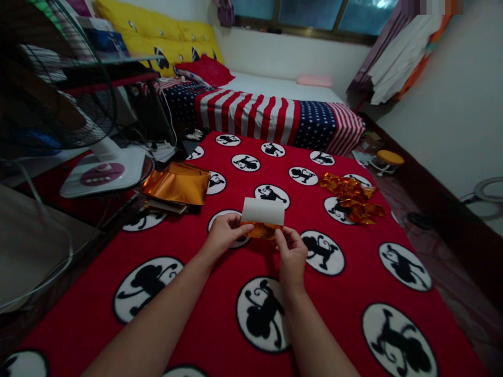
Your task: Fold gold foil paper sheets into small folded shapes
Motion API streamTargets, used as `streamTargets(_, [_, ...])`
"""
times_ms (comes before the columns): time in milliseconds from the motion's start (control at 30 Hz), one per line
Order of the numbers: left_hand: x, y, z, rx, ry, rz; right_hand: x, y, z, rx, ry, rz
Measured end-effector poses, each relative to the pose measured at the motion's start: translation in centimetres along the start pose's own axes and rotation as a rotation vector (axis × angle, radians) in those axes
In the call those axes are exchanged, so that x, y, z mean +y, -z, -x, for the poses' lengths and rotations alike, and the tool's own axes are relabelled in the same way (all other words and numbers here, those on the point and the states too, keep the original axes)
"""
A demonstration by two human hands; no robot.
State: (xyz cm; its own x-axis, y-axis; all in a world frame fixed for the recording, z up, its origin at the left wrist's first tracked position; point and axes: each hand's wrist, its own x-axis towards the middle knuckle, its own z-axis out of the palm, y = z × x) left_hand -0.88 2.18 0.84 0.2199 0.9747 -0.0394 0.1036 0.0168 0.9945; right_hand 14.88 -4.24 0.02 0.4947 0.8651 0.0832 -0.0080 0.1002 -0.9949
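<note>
Between my two hands is a sheet of foil paper (pixel 262 212), white on the back and shiny orange-gold along its folded lower edge. My left hand (pixel 227 234) pinches the left end of that fold, thumb on the gold side. At the right end, my right hand (pixel 291 251) grips it between thumb and fingers. The white part stands up above the fold. A stack of flat gold foil sheets (pixel 176 183) lies to the left on the red cloth. Several folded gold foil pieces (pixel 351 196) lie in a loose pile at the right.
A red blanket (pixel 204 319) with black monkey figures in white circles spreads beneath my hands. At the left stands a fan (pixel 102 167) beside a cluttered desk. Behind is a bed with a striped and starred cover (pixel 255 112). A yellow-topped stool (pixel 390 158) stands at the right.
</note>
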Motion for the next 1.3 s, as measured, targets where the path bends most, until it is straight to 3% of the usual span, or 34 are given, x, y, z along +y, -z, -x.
streamTargets(100, [-0.1,0.2,-0.1,-0.043,0.022,0.082,-0.2,0.1,-0.1,0.0,-0.014,-0.002])
streamTargets(567, [0.5,0.9,-0.1,-0.037,0.018,-0.058,-0.2,0.5,-0.5,-0.006,0.006,0.085])
streamTargets(700, [0.0,0.9,-0.1,0.028,-0.072,-0.281,0.1,0.8,-0.6,-0.012,0.061,0.269])
streamTargets(967, [-0.5,0.0,0.3,0.152,-0.172,-0.773,-0.7,1.1,-0.7,-0.005,0.094,0.981])
streamTargets(1167, [0.3,-0.9,1.0,0.261,-0.248,-0.894,-1.2,0.9,-0.8,0.008,0.062,1.07])
streamTargets(1300, [0.1,-1.5,1.1,0.108,-0.411,-0.876,-0.9,0.8,-0.5,0.016,0.095,1.081])
